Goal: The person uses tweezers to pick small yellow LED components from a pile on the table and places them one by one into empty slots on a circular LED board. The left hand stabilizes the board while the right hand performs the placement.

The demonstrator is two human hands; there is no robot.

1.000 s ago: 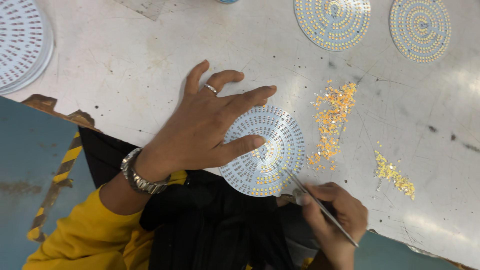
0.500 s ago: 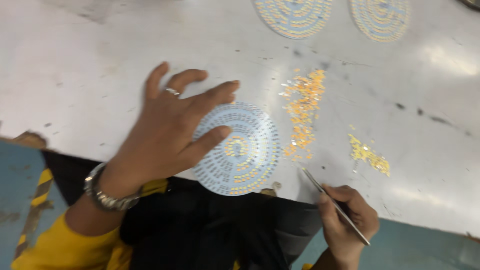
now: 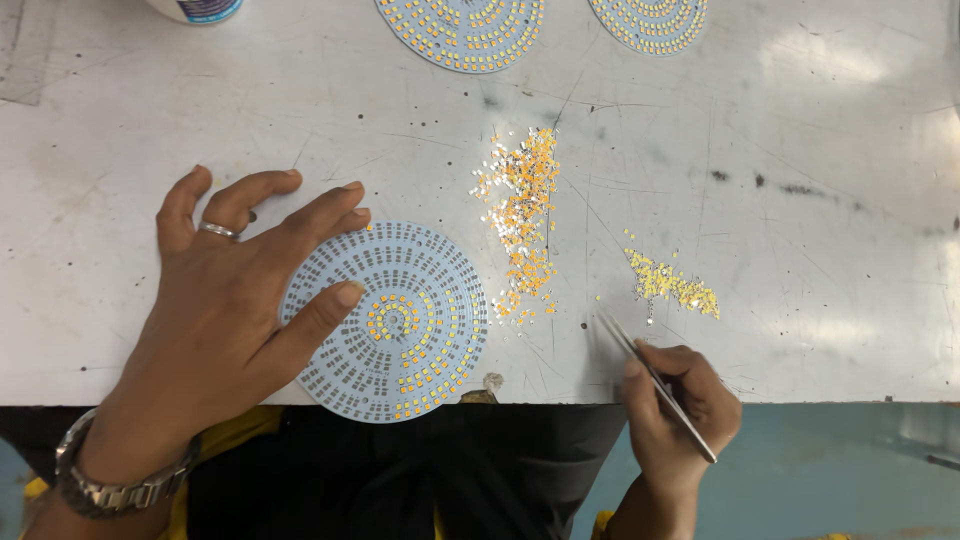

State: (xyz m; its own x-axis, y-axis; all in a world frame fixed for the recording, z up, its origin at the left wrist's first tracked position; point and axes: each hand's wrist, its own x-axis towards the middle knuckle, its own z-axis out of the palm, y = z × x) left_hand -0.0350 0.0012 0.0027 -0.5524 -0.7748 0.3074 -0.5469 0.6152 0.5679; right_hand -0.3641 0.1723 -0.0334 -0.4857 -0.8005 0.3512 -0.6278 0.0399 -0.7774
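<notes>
Pressing flat, the left hand lay open on the round circuit board at the table's near edge. Right hand pinched tweezers, tips near the orange chip pile and yellow pile.

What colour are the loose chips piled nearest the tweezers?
Pale yellow chips, just beyond the tweezers; head view.

Single head-worn view, looking almost straight down from close above onto the scratched white table. Near table edge running level across the lower frame, lap and blue floor below it. Left hand at lower left, right hand at lower right. No second view to share anything.
</notes>
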